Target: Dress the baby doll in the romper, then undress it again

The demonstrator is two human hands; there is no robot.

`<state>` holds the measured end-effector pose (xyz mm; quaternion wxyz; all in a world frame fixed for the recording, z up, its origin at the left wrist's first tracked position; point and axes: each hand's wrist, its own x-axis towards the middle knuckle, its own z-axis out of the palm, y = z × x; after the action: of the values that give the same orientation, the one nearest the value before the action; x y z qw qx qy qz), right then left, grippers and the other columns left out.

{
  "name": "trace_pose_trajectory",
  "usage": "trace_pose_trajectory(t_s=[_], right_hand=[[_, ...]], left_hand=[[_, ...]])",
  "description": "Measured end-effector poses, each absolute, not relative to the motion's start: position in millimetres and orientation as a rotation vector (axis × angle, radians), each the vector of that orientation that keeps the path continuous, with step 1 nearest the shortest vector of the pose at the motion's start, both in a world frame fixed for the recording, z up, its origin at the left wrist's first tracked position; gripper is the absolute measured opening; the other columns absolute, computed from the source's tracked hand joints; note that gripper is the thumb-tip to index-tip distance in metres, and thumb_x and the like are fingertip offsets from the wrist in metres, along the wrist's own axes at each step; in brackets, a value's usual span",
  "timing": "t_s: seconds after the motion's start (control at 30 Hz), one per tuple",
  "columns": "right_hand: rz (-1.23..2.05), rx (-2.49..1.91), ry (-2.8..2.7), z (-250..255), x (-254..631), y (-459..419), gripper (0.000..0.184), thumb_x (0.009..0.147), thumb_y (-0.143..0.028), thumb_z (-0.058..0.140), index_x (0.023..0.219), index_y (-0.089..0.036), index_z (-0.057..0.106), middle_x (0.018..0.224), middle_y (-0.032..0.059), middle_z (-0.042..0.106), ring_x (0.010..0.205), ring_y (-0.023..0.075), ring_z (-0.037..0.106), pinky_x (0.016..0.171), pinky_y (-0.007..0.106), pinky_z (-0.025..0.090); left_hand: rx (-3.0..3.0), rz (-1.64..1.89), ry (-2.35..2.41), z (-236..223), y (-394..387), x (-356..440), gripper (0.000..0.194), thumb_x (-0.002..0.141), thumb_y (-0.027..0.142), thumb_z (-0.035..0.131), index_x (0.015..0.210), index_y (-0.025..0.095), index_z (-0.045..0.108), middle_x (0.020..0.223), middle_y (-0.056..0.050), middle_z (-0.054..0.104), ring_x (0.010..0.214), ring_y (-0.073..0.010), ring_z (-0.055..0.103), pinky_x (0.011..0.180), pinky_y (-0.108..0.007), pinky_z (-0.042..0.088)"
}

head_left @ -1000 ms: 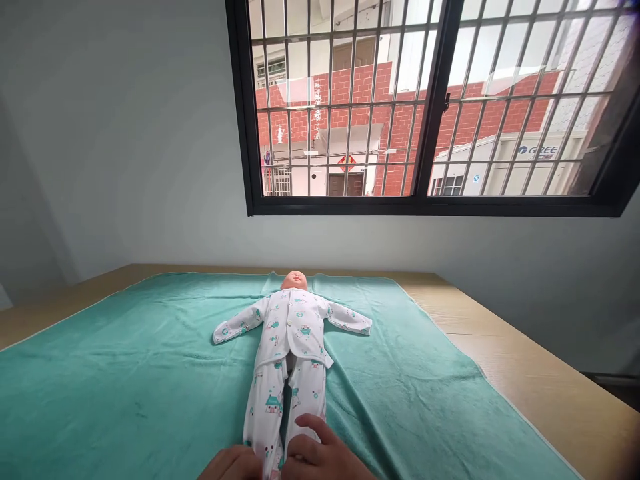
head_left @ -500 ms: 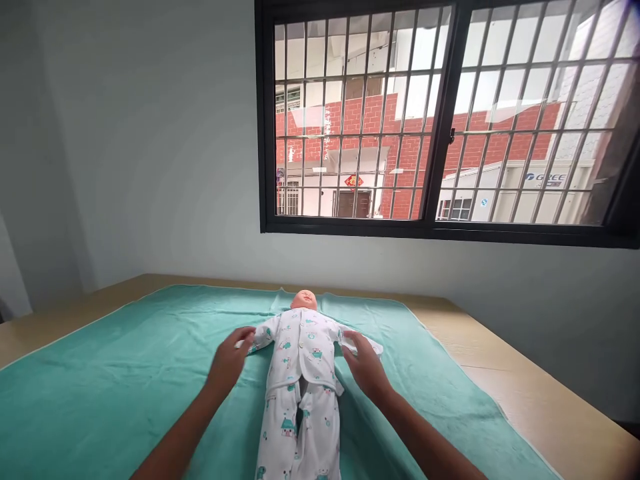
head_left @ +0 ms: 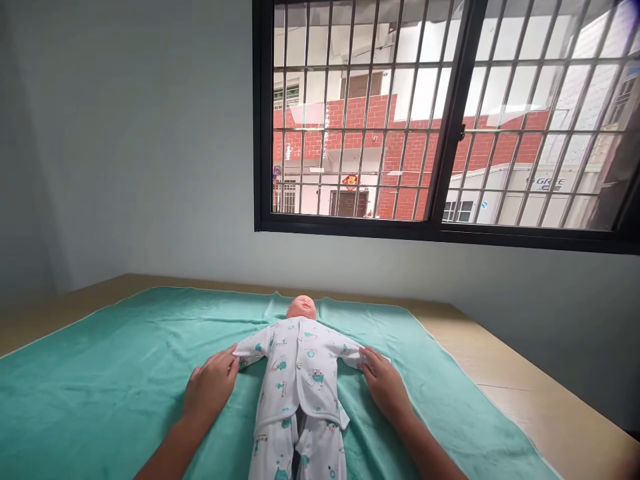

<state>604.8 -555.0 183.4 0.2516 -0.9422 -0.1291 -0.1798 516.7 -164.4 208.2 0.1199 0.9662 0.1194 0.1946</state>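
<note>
White-clad doll [head_left: 313, 377], between fingers [head_left: 223, 361]; both sleeves [head_left: 256, 349] touched

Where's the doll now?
In the head view, the doll lies face up on the green cloth, low centre, between the left hand and right hand.

The left hand [head_left: 210, 387] and the right hand [head_left: 386, 385] are seen bare, as are both forearms [head_left: 425, 443]; the forearms are narrowed toward slim wrists [head_left: 195, 423]; the hands are broadened across the knuckles [head_left: 203, 371]; finer detail cannot be made out.
</note>
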Motion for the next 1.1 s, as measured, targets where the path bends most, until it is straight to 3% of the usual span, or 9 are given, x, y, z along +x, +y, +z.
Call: trace_pose_trajectory(t_s=[0.2,0.3,0.4,0.5,0.67,1.1], right_hand=[[-0.68,-2.337,-0.324,180.3,610.4,-560.3,0.038,0.082,-0.024,0.041,0.109,-0.018,0.067,0.124,0.0106,0.064,0.116,0.025,0.057,0.1,0.037,0.041],[-0.745,-2.345,-0.317,186.2,603.8,-558.5,0.028,0.081,-0.02,0.037,0.081,-0.018,0.064,0.091,0.0098,0.068,0.088,0.0233,0.061,0.081,0.034,0.045],[-0.597,-2.416,-0.466,191.4,592.3,-549.0,0.021,0.075,-0.014,0.041,0.061,-0.02,0.055,0.066,0.0032,0.061,0.066,0.0181,0.054,0.064,0.028,0.038],[-0.458,-2.545,-0.667,195.6,580.4,-537.0,0.019,0.074,-0.011,0.043,0.061,-0.019,0.055,0.069,0.0025,0.062,0.069,0.0172,0.054,0.061,0.027,0.031],[-0.348,-2.705,-0.672,202.1,571.1,-530.7,0.023,0.079,-0.01,0.04,0.071,-0.018,0.059,0.08,0.0039,0.064,0.077,0.0174,0.055,0.063,0.027,0.027],[-0.295,-2.635,-0.61,198.5,577.1,-533.5,0.021,0.079,-0.012,0.04,0.068,-0.02,0.057,0.076,0.0019,0.064,0.075,0.0163,0.054,0.063,0.026,0.028]], left_hand=[[2.513,0.645,0.475,198.1,-147.0,529.6,0.038,0.093,0.033,0.036,0.106,0.021,0.07,0.123,-0.005,0.069,0.113,-0.0216,0.061,0.091,-0.028,0.045],[2.492,0.679,0.553,197.4,-142.1,530.0,0.042,0.094,0.034,0.031,0.094,0.018,0.071,0.112,-0.008,0.071,0.106,-0.0229,0.063,0.086,-0.028,0.045],[2.509,0.628,0.566,197.5,-143.3,528.3,0.045,0.095,0.036,0.03,0.084,0.019,0.069,0.095,-0.008,0.073,0.088,-0.0222,0.065,0.07,-0.027,0.044],[2.572,0.497,0.461,197.0,-149.3,526.8,0.038,0.092,0.038,0.039,0.073,0.021,0.068,0.084,-0.004,0.072,0.074,-0.0192,0.062,0.057,-0.025,0.035],[2.644,0.428,0.377,197.0,-158.3,523.0,0.037,0.092,0.038,0.04,0.07,0.022,0.065,0.086,-0.005,0.07,0.075,-0.0198,0.059,0.056,-0.027,0.027],[2.552,0.438,0.345,197.0,-160.8,520.5,0.034,0.09,0.037,0.044,0.068,0.02,0.064,0.081,-0.005,0.068,0.073,-0.0197,0.057,0.058,-0.027,0.03]])
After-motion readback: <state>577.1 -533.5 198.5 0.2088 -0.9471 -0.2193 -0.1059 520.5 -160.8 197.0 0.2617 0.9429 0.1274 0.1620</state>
